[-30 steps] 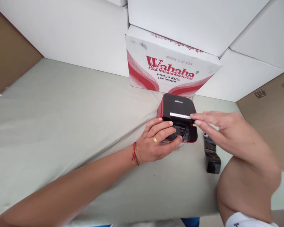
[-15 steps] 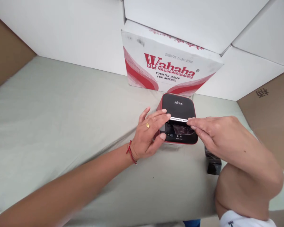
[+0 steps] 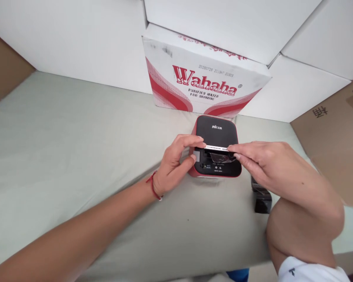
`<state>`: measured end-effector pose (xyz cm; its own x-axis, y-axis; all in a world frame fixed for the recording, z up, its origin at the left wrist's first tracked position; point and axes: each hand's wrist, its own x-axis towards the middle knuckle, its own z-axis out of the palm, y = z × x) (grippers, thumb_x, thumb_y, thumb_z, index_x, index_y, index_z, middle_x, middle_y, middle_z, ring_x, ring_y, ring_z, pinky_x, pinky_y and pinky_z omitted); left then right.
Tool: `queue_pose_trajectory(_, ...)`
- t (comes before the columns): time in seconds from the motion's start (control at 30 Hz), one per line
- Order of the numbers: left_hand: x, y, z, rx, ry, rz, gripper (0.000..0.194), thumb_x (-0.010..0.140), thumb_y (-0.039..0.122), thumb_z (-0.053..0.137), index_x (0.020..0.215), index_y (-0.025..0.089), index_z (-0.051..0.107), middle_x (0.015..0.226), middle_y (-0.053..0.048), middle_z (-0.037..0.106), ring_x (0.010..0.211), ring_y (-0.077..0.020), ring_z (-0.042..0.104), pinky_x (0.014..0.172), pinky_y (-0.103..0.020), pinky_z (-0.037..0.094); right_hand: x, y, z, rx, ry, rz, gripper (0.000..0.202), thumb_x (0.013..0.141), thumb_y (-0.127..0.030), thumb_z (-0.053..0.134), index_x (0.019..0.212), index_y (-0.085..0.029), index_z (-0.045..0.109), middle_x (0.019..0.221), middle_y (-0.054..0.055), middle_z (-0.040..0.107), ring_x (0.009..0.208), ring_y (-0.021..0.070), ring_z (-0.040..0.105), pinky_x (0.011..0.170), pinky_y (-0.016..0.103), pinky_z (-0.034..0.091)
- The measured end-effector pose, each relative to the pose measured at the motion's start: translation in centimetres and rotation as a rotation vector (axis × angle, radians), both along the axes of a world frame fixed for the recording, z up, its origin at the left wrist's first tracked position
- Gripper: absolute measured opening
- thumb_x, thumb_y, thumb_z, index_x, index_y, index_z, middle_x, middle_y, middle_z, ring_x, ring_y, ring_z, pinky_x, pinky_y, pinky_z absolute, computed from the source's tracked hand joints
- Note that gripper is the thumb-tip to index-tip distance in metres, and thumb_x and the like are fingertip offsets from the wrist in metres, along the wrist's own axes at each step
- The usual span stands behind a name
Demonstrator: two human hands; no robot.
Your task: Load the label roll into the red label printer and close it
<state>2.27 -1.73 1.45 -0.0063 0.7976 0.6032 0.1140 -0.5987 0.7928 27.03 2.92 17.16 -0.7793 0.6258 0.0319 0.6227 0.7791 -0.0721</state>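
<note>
A small receipt printer (image 3: 217, 132), black on top with red sides, stands on the cloth-covered surface. A white printed strip (image 3: 216, 148) runs across it, above a dark slot. From the slot pokes a crinkled, dark, see-through piece of film (image 3: 222, 158). My left hand (image 3: 179, 160) grips the printer's left side, fingertips at the strip's left end and thumb by a grey button (image 3: 197, 155). My right hand (image 3: 260, 156) pinches the lid's front edge at the strip's right end, its thumb by the film. Whether it also holds the film, I cannot tell.
A white and red water carton (image 3: 206, 82) stands right behind the printer. White boxes (image 3: 85, 43) form a wall at the back. A black object (image 3: 262, 199) lies under my right forearm. A brown cardboard box (image 3: 332, 137) is on the right.
My left hand has shifted left and drawn its spread fingers in, baring the grey button. My right hand stays at the strip's right end. The view has shifted slightly.
</note>
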Motion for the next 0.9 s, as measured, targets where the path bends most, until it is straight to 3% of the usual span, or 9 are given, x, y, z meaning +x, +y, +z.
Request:
queue_pose_trajectory(0.07,0.1,0.4,-0.6,-0.058,-0.11,-0.002,0.048,0.105,0.025,0.063,0.152,0.033,0.059,0.144,-0.006,0.069,0.144,-0.0257,0.06,0.131,-0.048,0.044,0.0,-0.5,0.1,-0.036,0.062,0.104,0.04,0.112,-0.014,0.049,0.136,-0.018,0.079,0.131,0.007,0.086,0.115,0.0245,0.085,0.094,0.035,0.069)
queue_pose_trajectory(0.1,0.1,0.7,-0.9,-0.086,-0.156,0.008,0.055,0.101,0.029,0.069,0.154,0.035,0.057,0.155,-0.005,0.061,0.154,-0.0272,0.052,0.137,-0.05,0.038,-0.1,-0.7,0.1,-0.057,0.087,0.165,0.041,0.112,-0.012,0.047,0.139,-0.016,0.077,0.137,0.008,0.084,0.126,0.0235,0.081,0.107,0.035,0.066)
queue_pose_trajectory(0.17,-0.1,1.3,-1.4,-0.173,-0.215,-0.01,0.075,0.094,0.035,0.078,0.161,0.039,0.046,0.172,-0.003,0.046,0.168,-0.0298,0.036,0.144,-0.054,0.026,-0.3,-1.3,0.3,-0.114,0.101,0.258,0.042,0.111,-0.008,0.046,0.138,-0.014,0.077,0.143,0.009,0.081,0.134,0.0199,0.078,0.119,0.032,0.061)
queue_pose_trajectory(0.27,-0.3,1.7,-1.5,-0.27,-0.236,-0.068,0.089,0.09,0.035,0.081,0.166,0.042,0.035,0.182,-0.002,0.032,0.178,-0.0305,0.019,0.148,-0.056,0.015,-0.8,-2.1,0.5,-0.21,0.065,0.241,0.04,0.109,-0.004,0.048,0.127,-0.017,0.081,0.142,0.007,0.082,0.128,0.0151,0.08,0.113,0.023,0.063)
queue_pose_trajectory(0.37,-0.1,1.5,-1.0,-0.296,-0.236,-0.082,0.087,0.09,0.03,0.077,0.165,0.042,0.035,0.184,0.0,0.03,0.179,-0.0283,0.014,0.149,-0.052,0.011,-1.1,-2.5,0.4,-0.251,0.065,0.173,0.04,0.107,-0.002,0.049,0.119,-0.021,0.082,0.137,0.003,0.084,0.122,0.0147,0.082,0.109,0.024,0.066)
queue_pose_trajectory(0.53,0.3,1.5,-0.3,-0.363,-0.301,-0.161,0.085,0.086,0.027,0.076,0.161,0.042,0.039,0.18,0.001,0.035,0.177,-0.027,0.019,0.147,-0.049,0.019,-0.7,-2.3,-0.2,-0.17,0.085,0.214,0.04,0.107,-0.003,0.048,0.124,-0.019,0.081,0.131,0.006,0.086,0.123,0.0202,0.082,0.105,0.033,0.069)
queue_pose_trajectory(0.7,0.2,2.1,-1.6,-0.399,-0.358,-0.225,0.081,0.085,0.04,0.08,0.158,0.04,0.043,0.177,-0.002,0.041,0.173,-0.0304,0.027,0.145,-0.053,0.026,-0.7,-1.5,0.2,-0.21,0.114,0.235,0.041,0.109,-0.009,0.046,0.127,-0.019,0.082,0.124,0.008,0.087,0.113,0.0207,0.084,0.095,0.032,0.07)
queue_pose_trajectory(0.9,0.2,2.5,-3.1,-0.379,-0.342,-0.228,0.079,0.086,0.049,0.08,0.156,0.035,0.045,0.173,-0.007,0.047,0.167,-0.0335,0.038,0.143,-0.057,0.032,-2.6,1.1,0.1,-0.246,0.164,-0.124,0.037,0.111,-0.021,0.051,0.127,-0.023,0.084,0.114,0.004,0.089,0.096,0.0206,0.084,0.087,0.032,0.064)
